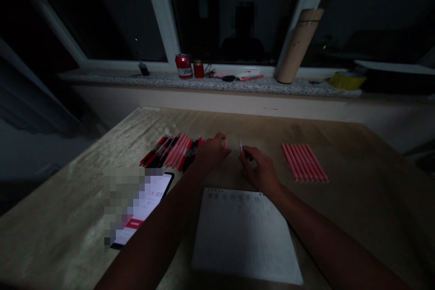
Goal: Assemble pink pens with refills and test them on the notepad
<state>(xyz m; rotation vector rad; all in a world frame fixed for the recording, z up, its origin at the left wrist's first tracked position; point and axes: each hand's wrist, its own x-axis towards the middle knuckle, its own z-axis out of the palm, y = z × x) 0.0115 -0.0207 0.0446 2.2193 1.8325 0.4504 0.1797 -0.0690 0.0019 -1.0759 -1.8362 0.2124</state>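
Note:
Above the notepad, my left hand [212, 152] is closed, with a small pink cap-like piece [225, 144] at its fingertips. My right hand [260, 167] pinches a slim, pale pen-like stick [240, 144] that points up and away; most of it is hidden by the fingers. A small gap separates the two hands. Left of my left hand lies a pile of pink, red and black pens or pencils [175, 150], partly covered by that hand. Over to the right, several pink ones [305, 162] lie side by side in a neat row.
A spiral notepad [246, 240] lies between my forearms. The lit phone [149, 204] is beside my left forearm. Along the granite sill [156, 79] behind the table [356, 217] stand a red can [184, 66], a small red jar [199, 69], a cardboard tube [301, 45] and a yellow tape roll [346, 80].

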